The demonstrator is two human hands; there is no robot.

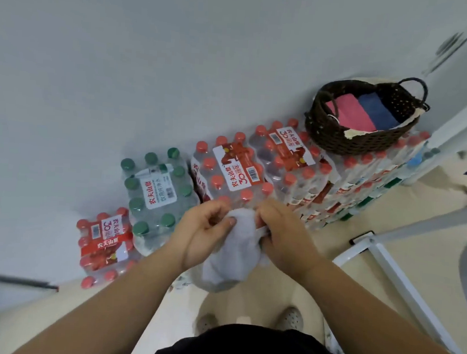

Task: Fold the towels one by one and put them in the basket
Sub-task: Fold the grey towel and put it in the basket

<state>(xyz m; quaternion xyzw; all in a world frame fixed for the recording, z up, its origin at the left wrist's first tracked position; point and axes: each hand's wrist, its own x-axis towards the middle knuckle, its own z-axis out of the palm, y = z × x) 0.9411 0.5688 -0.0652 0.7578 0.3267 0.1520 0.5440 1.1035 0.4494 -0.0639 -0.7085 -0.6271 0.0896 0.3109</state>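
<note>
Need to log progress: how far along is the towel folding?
Done: a pink towel and a blue towel lie folded in the basket. In hand: left hand and right hand grip a bunched grey towel, not yet folded. Left: folding it and adding it to the basket.

I see packs of bottles [235, 174] lined up along the wall [124, 58], stacked higher toward the right. The basket [367, 143] sits on the tallest stack, two folded towels [352, 114] side by side in it. In front of the row, my left hand [203, 231] and right hand [281, 230] hold a towel [229, 259] between them.
</note>
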